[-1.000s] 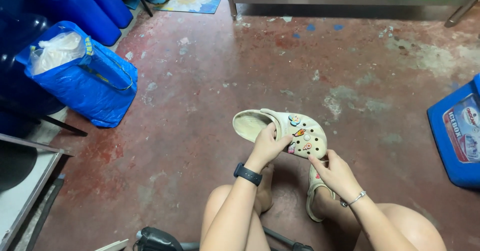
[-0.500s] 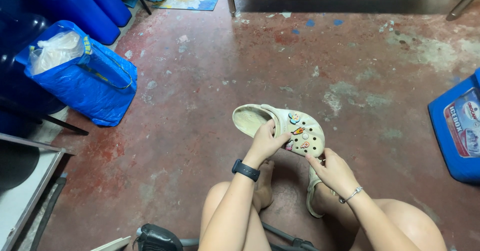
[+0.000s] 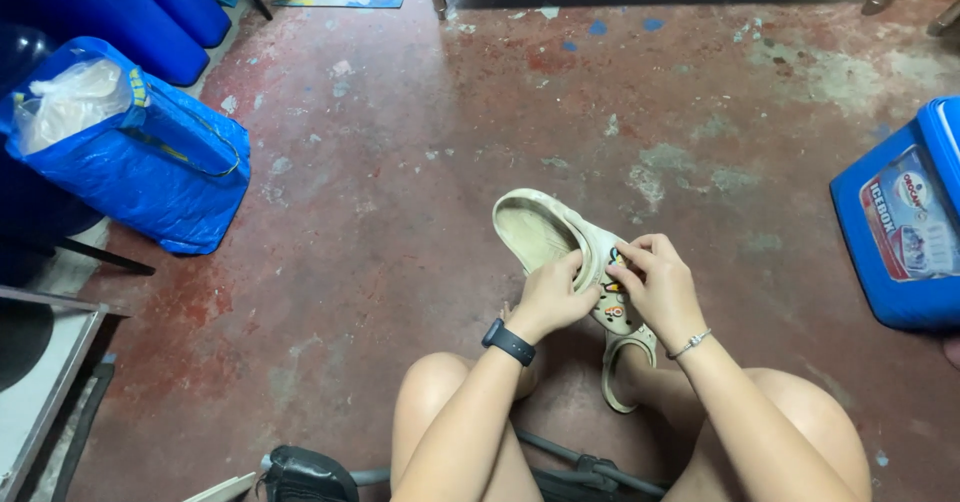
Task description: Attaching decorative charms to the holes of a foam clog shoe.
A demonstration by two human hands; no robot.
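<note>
Hands gripping scuffed cream foam clog [image 3: 545,237], left hand [image 3: 553,300] clasping its rim, right hand [image 3: 660,287] pinching its charm-studded top

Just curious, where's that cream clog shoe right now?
In the head view, the cream foam clog is held just right of centre above the red floor, between the left hand and right hand.

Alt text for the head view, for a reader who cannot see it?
A seated person's left hand and right hand hold a cream clog with colourful charms over a worn red floor; a blue bag sits left.
</note>
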